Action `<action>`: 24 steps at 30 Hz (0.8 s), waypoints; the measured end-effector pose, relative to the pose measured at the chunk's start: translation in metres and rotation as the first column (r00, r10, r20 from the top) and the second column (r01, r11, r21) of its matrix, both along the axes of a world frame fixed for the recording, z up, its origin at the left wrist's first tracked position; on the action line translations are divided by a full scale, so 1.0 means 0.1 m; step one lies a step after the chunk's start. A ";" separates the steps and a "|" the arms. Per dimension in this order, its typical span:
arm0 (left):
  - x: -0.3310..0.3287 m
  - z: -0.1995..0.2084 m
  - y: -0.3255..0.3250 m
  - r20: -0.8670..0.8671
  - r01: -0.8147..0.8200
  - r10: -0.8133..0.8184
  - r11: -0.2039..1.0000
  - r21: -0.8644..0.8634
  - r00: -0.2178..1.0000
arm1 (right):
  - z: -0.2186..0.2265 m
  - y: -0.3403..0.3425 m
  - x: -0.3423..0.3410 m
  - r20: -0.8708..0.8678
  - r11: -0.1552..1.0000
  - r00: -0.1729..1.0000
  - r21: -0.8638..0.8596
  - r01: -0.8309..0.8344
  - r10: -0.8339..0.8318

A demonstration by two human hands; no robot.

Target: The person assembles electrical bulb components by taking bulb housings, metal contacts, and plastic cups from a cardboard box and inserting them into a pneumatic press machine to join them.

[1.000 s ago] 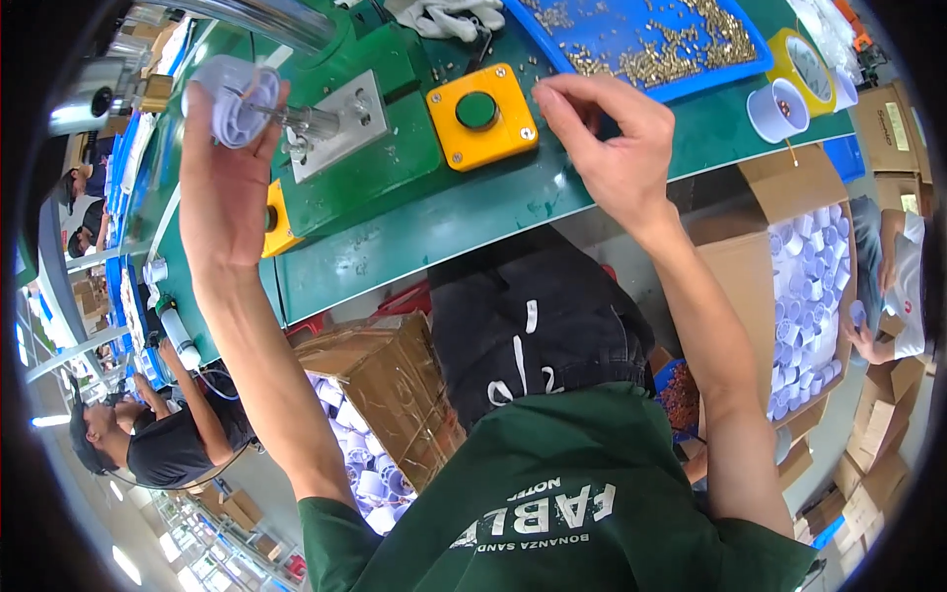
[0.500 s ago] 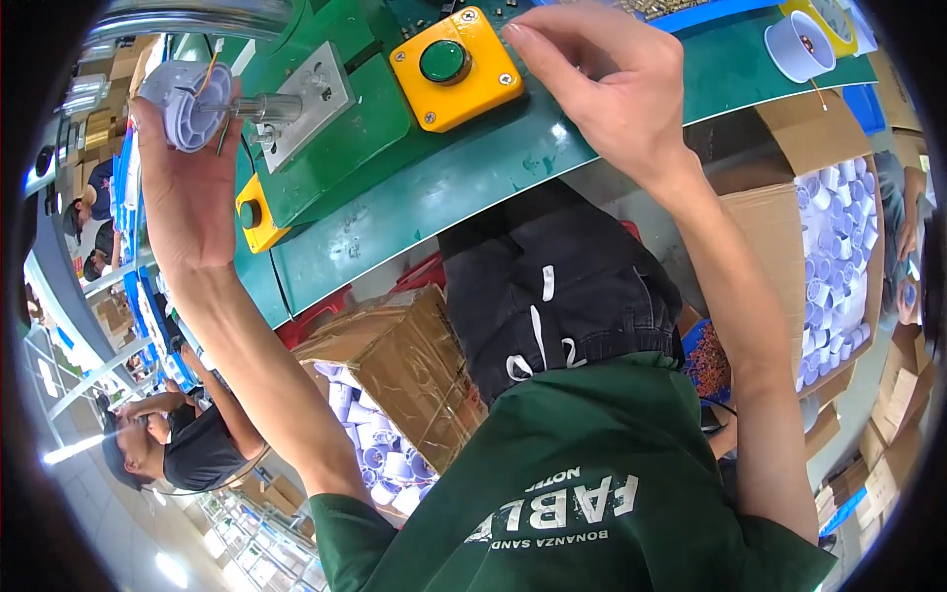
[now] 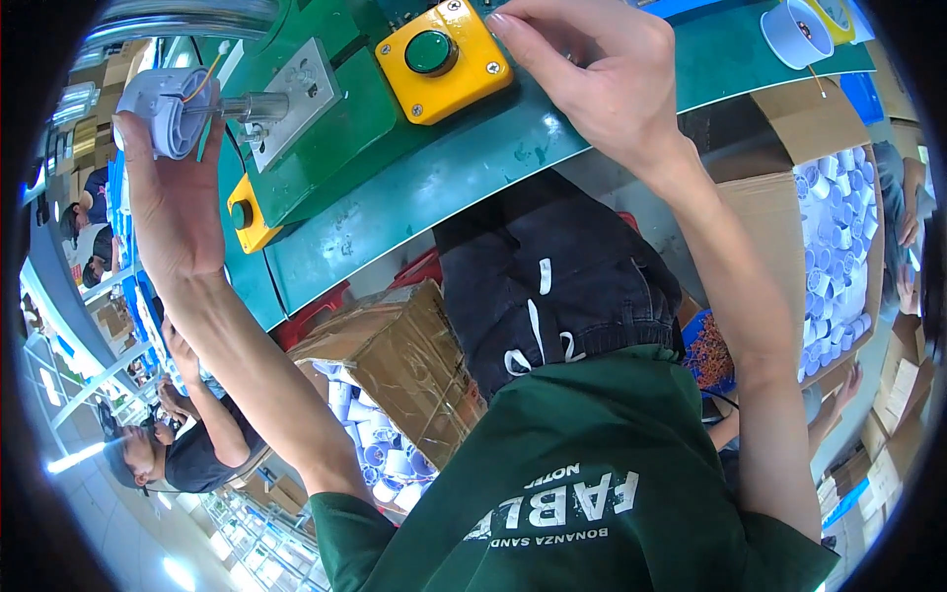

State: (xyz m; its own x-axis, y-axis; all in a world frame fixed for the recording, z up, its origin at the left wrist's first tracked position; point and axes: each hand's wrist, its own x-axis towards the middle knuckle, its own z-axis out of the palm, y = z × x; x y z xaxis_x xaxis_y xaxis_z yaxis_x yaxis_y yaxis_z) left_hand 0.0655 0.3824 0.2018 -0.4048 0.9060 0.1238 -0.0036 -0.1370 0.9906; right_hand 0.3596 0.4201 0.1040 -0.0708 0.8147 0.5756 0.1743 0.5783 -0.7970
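My left hand (image 3: pixel 182 212) holds a pale lilac round plastic housing (image 3: pixel 166 111) with inner ribs and a thin orange wire. The housing is up against the end of a metal pin (image 3: pixel 252 107) that sticks out from a grey metal block (image 3: pixel 301 99) on the green machine. My right hand (image 3: pixel 612 89) hovers above the table, just right of the yellow box (image 3: pixel 449 74) with the green push button (image 3: pixel 431 52). Its thumb and forefinger are pinched together near the box's corner; anything between them is too small or hidden to make out.
A second yellow button box (image 3: pixel 254 222) sits at the machine's left side. A lilac cup (image 3: pixel 794 36) with a wire stands at the table's right. Cartons of lilac plastic cups (image 3: pixel 834 266) stand below on the right and at lower left (image 3: pixel 395 345). People work at the left.
The housing has turned in my left hand, now showing more of its side, and its wire has shifted. My right hand keeps nearly the same pose by the button box.
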 end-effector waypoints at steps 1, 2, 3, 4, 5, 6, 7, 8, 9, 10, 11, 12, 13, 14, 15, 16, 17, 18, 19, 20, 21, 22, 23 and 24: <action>0.00 0.00 -0.01 -0.009 0.009 -0.008 1.000 0.009 1.000 | 0.00 0.00 -0.01 -0.008 1.000 1.000 -0.002 -0.003 0.003; -0.01 0.00 -0.03 -0.019 0.017 -0.016 1.000 0.018 1.000 | 0.01 0.00 -0.01 -0.006 1.000 1.000 0.001 -0.006 0.006; -0.03 -0.02 -0.04 -0.017 0.013 -0.013 1.000 0.022 1.000 | 0.02 -0.01 -0.02 -0.014 1.000 1.000 0.001 0.000 0.000; -0.04 -0.06 -0.03 -0.164 0.007 0.006 0.997 0.079 0.986 | 0.04 -0.01 -0.02 -0.017 1.000 1.000 0.005 0.009 -0.009; -0.03 -0.08 -0.03 -0.308 0.005 0.038 0.990 0.139 0.950 | -0.04 0.02 -0.02 -0.013 1.000 1.000 0.016 0.005 -0.005; 0.02 -0.12 -0.04 -0.400 -0.012 0.107 0.972 0.233 0.910 | -0.20 0.06 -0.02 0.032 0.995 0.999 0.100 0.003 -0.006; 0.11 -0.15 -0.05 -0.502 0.001 0.150 0.958 0.288 0.852 | -0.21 0.10 -0.04 0.078 0.983 0.997 0.185 -0.009 -0.006; 0.17 -0.16 -0.05 -0.594 0.018 0.200 0.940 0.340 0.779 | -0.20 0.09 -0.03 0.063 0.991 0.998 0.135 -0.018 0.010; 0.13 -0.22 -0.02 -0.630 0.039 0.245 0.915 0.402 0.737 | -0.19 0.08 -0.04 0.068 0.992 0.998 0.128 -0.017 0.008; 0.13 -0.21 -0.03 -0.639 0.022 0.223 0.936 0.352 0.736 | -0.21 0.08 -0.04 0.073 0.992 0.997 0.122 -0.017 0.008; 0.14 -0.21 -0.04 -0.646 0.005 0.201 0.953 0.302 0.736 | -0.21 0.08 -0.04 0.080 0.990 0.997 0.136 -0.022 0.011; 0.09 -0.27 -0.03 -0.585 -0.001 0.161 0.965 0.264 0.795 | -0.21 0.08 -0.05 0.077 0.993 0.997 0.119 -0.018 0.009; 0.08 -0.34 -0.04 -0.593 0.000 0.151 0.969 0.247 0.791 | -0.21 0.07 -0.06 0.074 0.995 0.997 0.102 -0.012 0.004; 0.08 -0.39 -0.06 -0.600 0.001 0.142 0.973 0.231 0.787 | -0.21 0.07 -0.06 0.084 0.995 0.996 0.104 -0.013 0.004; 0.08 -0.41 -0.11 -0.643 0.008 0.162 0.968 0.252 0.749 | -0.19 0.07 -0.07 0.086 0.995 0.996 0.103 -0.013 0.004; 0.09 -0.44 -0.13 -0.680 -0.014 0.217 0.957 0.290 0.700 | -0.19 0.06 -0.07 0.089 0.995 0.996 0.098 -0.008 -0.001; 0.10 -0.46 -0.17 -0.713 -0.035 0.271 0.944 0.327 0.646 | -0.17 0.04 -0.08 0.097 0.996 0.995 0.088 -0.010 0.002; 0.07 -0.52 -0.25 -0.711 -0.096 0.320 0.936 0.337 0.626 | -0.17 0.04 -0.08 0.114 0.993 0.993 0.120 -0.004 -0.010; 0.04 -0.57 -0.37 -0.737 -0.166 0.374 0.925 0.343 0.562 | -0.16 0.04 -0.10 0.126 0.988 0.992 0.154 -0.002 -0.017; 0.02 -0.65 -0.47 -0.757 -0.226 0.419 0.908 0.352 0.503 | -0.15 0.03 -0.08 0.172 0.984 0.985 0.181 -0.008 -0.024; -0.04 -0.72 -0.59 -0.821 -0.241 0.429 0.901 0.360 0.377 | -0.14 0.04 -0.08 0.213 0.970 0.977 0.240 -0.047 -0.005; -0.06 -0.83 -0.71 -0.856 -0.240 0.430 0.898 0.370 0.289 | -0.14 0.05 -0.08 0.258 0.952 0.966 0.294 -0.087 0.009; -0.09 -0.90 -0.83 -0.884 -0.240 0.425 0.894 0.378 0.194 | -0.11 0.01 -0.08 0.302 0.960 0.950 0.235 -0.150 0.075; -0.15 -0.98 -0.93 -0.906 -0.199 0.387 0.914 0.353 0.170 | -0.10 0.01 -0.10 0.328 0.952 0.940 0.248 -0.179 0.091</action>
